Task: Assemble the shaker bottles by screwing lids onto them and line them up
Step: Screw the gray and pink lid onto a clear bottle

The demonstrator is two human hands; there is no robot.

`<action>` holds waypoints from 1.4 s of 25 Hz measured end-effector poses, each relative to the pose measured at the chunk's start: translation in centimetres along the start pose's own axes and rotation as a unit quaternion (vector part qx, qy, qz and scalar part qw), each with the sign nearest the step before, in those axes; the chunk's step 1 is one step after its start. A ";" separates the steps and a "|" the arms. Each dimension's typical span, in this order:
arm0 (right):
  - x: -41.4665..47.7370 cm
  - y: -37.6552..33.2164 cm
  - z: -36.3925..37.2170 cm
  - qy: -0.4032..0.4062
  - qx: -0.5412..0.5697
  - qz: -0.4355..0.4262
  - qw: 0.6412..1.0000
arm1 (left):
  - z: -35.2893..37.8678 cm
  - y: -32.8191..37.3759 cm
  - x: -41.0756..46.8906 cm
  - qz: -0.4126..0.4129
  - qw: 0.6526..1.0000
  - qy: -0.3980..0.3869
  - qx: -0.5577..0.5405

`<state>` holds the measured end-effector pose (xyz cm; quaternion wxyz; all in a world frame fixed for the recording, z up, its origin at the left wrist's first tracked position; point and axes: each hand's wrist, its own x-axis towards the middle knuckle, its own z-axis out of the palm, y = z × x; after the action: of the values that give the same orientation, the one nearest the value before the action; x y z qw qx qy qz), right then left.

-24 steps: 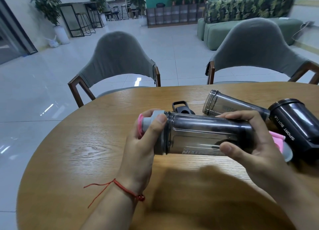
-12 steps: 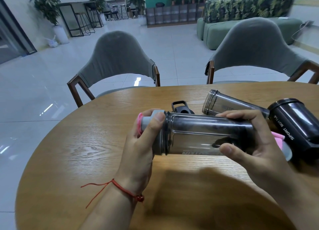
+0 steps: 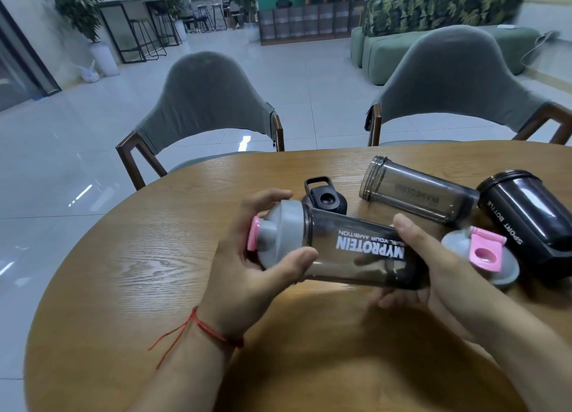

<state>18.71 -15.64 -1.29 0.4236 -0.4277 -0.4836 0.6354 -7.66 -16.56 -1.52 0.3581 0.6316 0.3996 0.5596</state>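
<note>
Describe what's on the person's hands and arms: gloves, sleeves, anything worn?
Both hands bare, no gloves, no rings visible. Left hand: thin red string bracelet at the wrist, knotted, loose ends trailing. Right hand: nothing worn in view. No sleeves on either forearm as far as the frame shows.

tabletop (image 3: 130, 257): wood, grained — slight sheen
held bottle (image 3: 356, 254): smoky translucent plastic — glossy
its lid (image 3: 281, 235): matt grey plastic

Head view looks forward and down, close over table (image 3: 123, 272).
</note>
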 end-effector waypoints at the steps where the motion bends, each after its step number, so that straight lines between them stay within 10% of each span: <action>1: 0.0 0.0 -0.1 -0.006 0.012 -0.004 1.000 | -0.1 -0.2 0.2 -0.009 1.000 0.011 -0.009; 9: -0.4 -0.3 -0.8 0.037 -0.190 -0.151 0.969 | -0.3 -2.2 1.8 -0.184 0.964 0.094 -0.169; 17: -0.1 -0.1 -0.8 0.007 -0.055 -0.027 0.998 | 0.1 -0.1 -0.3 0.093 0.994 0.045 0.039; 23: 0.0 0.1 -0.5 0.030 -0.134 -0.135 0.981 | 0.6 -1.3 1.7 -0.255 0.941 0.135 -0.178; 26: -0.2 0.1 -0.8 0.025 -0.183 -0.141 0.973 | 0.1 -1.6 1.9 -0.284 0.930 0.127 -0.197; 35: -0.2 -0.7 -0.3 0.049 -0.079 0.021 0.995 | 1.1 0.0 -0.3 0.042 0.996 0.078 0.014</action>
<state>19.14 -15.59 -0.66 0.3984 -0.5005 -0.5020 0.5821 -6.62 -16.86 -1.75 0.2931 0.6074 0.4074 0.6158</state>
